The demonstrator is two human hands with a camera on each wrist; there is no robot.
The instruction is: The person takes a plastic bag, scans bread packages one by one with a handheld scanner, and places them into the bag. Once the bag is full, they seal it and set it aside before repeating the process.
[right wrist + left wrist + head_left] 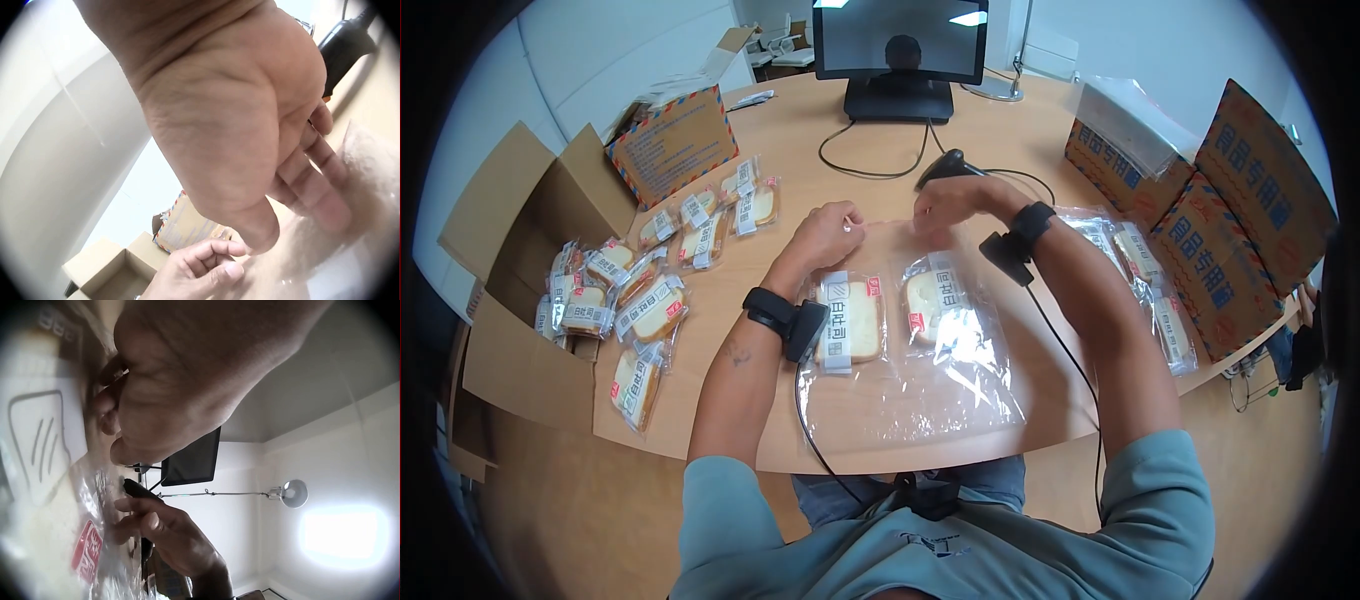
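Observation:
A large clear plastic bag (pixel 910 410) lies flat at the middle of the table, with two wrapped packs of sliced bread within its outline. The left bread pack (pixel 855 325) sits below my left hand (pixel 830 237), and the right bread pack (pixel 935 305) lies beside it. My left hand has its fingers curled and pinches the bag's far edge between thumb and index finger. At the far right corner of the bag is my right hand (pixel 950 203). Its fingers (pixel 328 209) reach down onto the film, with the thumb held apart from them.
Several bread packs (pixel 650 310) lie on the left beside an open cardboard box (pixel 530 350). More packs (pixel 1170 330) lie at the right by printed cartons (pixel 1215 260). A black scanner (pixel 948 168) stands just beyond my right hand, its cable near a monitor (pixel 900 45).

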